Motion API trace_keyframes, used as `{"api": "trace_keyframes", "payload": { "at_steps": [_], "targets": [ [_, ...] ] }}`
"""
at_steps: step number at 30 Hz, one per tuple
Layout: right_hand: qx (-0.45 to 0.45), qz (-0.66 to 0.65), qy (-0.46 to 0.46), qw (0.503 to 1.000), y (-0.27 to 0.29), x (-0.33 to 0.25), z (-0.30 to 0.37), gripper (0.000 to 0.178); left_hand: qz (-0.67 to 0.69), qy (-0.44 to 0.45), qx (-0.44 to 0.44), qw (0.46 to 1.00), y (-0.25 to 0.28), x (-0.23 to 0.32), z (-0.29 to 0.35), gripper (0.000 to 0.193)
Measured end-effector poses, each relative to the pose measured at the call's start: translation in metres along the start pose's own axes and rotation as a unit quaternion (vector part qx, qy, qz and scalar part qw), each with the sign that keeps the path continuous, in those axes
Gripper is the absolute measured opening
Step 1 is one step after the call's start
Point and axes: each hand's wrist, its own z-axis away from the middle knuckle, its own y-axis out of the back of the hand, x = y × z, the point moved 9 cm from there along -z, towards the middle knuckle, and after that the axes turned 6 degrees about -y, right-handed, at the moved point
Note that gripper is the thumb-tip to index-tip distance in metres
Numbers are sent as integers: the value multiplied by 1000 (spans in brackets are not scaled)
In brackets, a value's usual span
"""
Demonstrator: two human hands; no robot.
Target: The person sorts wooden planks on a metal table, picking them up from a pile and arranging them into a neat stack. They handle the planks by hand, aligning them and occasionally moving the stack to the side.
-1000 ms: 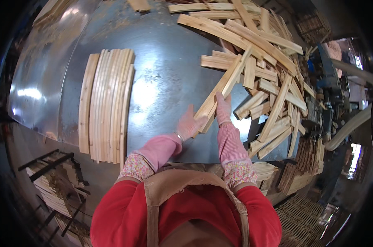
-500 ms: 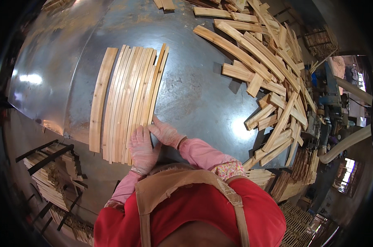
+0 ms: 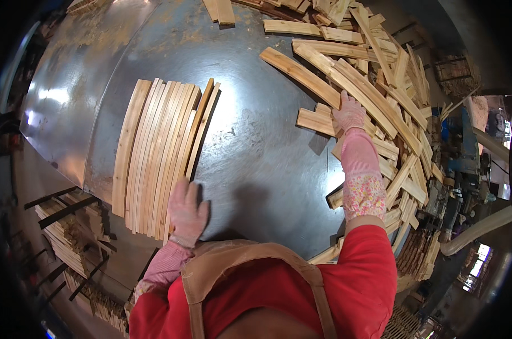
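A row of narrow wooden strips [image 3: 162,152] stands side by side on the metal table, with a wider board [image 3: 130,147] along its left side. At the row's near right end is my left hand [image 3: 188,212] in a pale pink glove, thumb apart from the fingers, fingertips at the last strip. My right hand [image 3: 350,113], gloved alike, reaches out to the heap of loose boards [image 3: 374,73]. Its fingers lie stretched over the near end of a long board [image 3: 301,73]; their undersides are hidden. A short board [image 3: 315,121] lies just left of that hand.
The grey metal table [image 3: 250,152] spreads between the row and the heap. More boards [image 3: 219,11] lie at its far edge. Stacked strips on a black rack [image 3: 69,231] stand at the lower left. Machinery with a pale hose [image 3: 479,229] is at the right.
My right hand has left the near end of the strip row and moved far right onto the heap. The wider board now sits against the row. My left hand stays near the row's end.
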Motion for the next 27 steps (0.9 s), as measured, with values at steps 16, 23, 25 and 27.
{"api": "trace_keyframes", "payload": {
  "at_steps": [16,23,25,27],
  "targets": [
    [175,46,146,973,1,-2,-87,65,531,314,-146,773,-173,58,-92,38],
    [-13,1,148,989,38,-45,-74,49,577,317,-70,749,-159,49,-61,34],
    [-88,-50,149,984,49,-72,-47,39,577,292,-77,759,-157,64,-73,35],
    [-186,-138,127,964,69,-93,-31,43,515,250,-87,815,-152,72,-89,36]
  ]
}}
